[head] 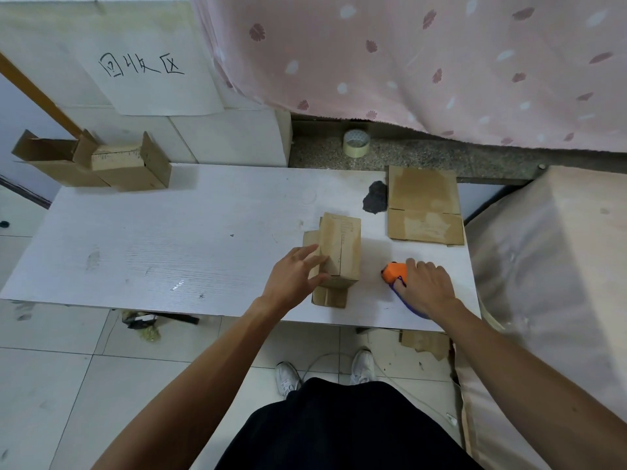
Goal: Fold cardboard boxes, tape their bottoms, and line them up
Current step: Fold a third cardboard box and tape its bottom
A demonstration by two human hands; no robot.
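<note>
A small folded cardboard box (342, 252) stands on the white table (169, 239), its closed flaps facing up and loose flaps sticking out below. My left hand (298, 273) touches the box's left side with straight fingers. To the right of the box my right hand (424, 286) lies over an orange and blue tape dispenser (393, 271), fingers curled on it. A flat unfolded box (424, 205) lies at the table's far right. Two folded boxes (101, 162) stand side by side at the far left corner.
A roll of clear tape (356, 143) sits on the stone ledge behind the table. A dark rag (376, 197) lies beside the flat box. A pink curtain (441, 62) hangs at the back, and a covered seat (559, 266) is at the right.
</note>
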